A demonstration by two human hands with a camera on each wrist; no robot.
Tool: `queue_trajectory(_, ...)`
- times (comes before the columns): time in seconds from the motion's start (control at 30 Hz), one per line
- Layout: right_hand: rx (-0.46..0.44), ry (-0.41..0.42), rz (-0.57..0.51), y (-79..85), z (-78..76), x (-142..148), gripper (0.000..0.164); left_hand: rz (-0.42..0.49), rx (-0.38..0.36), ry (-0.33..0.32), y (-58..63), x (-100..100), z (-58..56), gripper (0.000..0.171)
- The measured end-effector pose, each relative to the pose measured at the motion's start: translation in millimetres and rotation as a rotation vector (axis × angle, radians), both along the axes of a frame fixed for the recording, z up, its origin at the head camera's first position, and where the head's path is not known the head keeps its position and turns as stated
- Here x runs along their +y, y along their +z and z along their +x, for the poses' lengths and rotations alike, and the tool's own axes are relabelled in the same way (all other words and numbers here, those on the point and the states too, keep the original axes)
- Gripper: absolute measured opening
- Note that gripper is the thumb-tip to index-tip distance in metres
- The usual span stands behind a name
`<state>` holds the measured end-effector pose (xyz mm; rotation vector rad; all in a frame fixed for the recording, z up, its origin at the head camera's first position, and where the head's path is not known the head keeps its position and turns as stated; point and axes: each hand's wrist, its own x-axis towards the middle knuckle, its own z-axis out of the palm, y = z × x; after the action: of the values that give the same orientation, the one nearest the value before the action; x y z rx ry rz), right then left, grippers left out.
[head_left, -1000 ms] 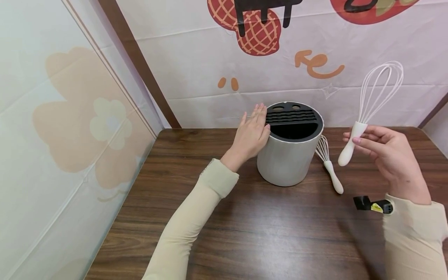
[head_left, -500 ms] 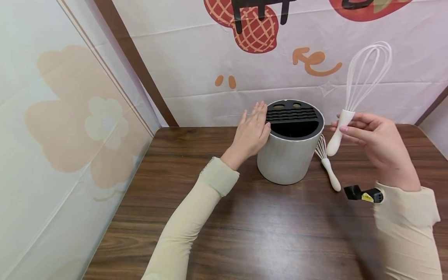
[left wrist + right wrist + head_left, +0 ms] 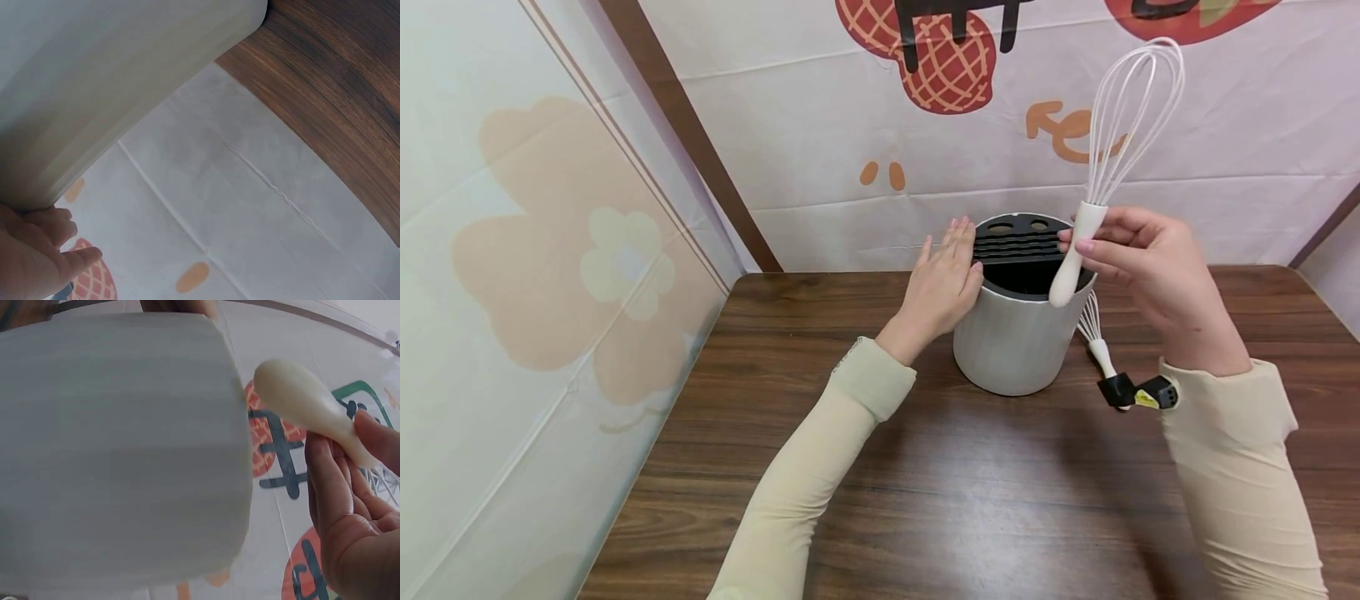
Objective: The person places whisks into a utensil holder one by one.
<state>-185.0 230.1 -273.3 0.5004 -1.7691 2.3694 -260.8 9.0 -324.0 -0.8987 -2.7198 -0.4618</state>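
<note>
Right grip point(image 3: 1157, 267) near holder point(image 3: 1011, 350), lower whisk point(image 3: 1099, 346) part-hidden, backdrop point(image 3: 805, 125) behind

Had passing room over the table point(image 3: 970, 500) before the canister point(image 3: 1011, 350), between left sleeve point(image 3: 805, 467) and right sleeve point(image 3: 1232, 467), and above the black insert point(image 3: 1015, 247) between left hand point(image 3: 936, 283) and raised whisk point(image 3: 1090, 218). Met obstacles in the left hand against the canister's side, the right hand point(image 3: 1157, 267) opposite, the second whisk point(image 3: 1100, 354) lying just below, and the backdrop point(image 3: 820, 225) behind.

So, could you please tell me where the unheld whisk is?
In the head view, the whisk lies on the table right of the white pot, partly hidden behind the black wrist device.
</note>
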Motion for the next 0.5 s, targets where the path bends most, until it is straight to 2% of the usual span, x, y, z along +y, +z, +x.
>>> queue_trajectory(0.27, 0.019, -0.062, -0.024, 8.0, -10.6, -19, 0.020, -0.006, 0.008, -0.003, 0.6, 0, -0.5, 0.055)
queue_trajectory(0.5, 0.035, -0.112, 0.039, 6.5, -21.8, -32, 0.018, -0.027, 0.009, 0.007, 0.3, 0, -1.0, 0.056)
